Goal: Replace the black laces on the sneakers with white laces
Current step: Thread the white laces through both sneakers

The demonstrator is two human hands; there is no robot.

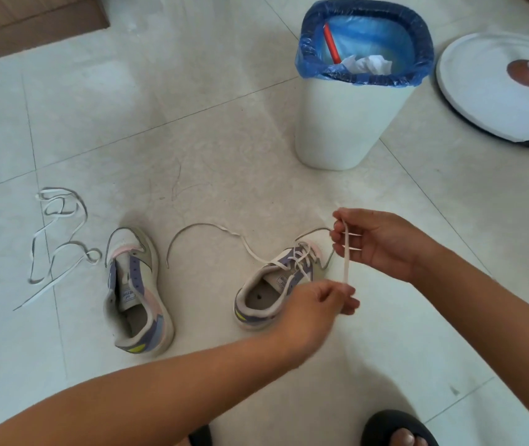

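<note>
Two grey, pink and purple sneakers stand on the tiled floor. The left sneaker (136, 291) has no lace in it. The right sneaker (276, 281) carries a white lace (301, 257) crossed through its front eyelets. One end of that lace trails left in an arc over the floor. Its other end runs up taut between my hands. My left hand (318, 304) pinches it low, beside the shoe's heel. My right hand (372, 244) pinches it higher, past the toe. A second white lace (59, 243) lies loose in loops at the far left.
A white waste bin (350, 120) with a blue liner stands behind the right sneaker, paper and a red object inside. A white round fan base (482, 94) sits at the far right. Brown cardboard (28, 24) lies top left. My slippered feet (398, 429) show at the bottom.
</note>
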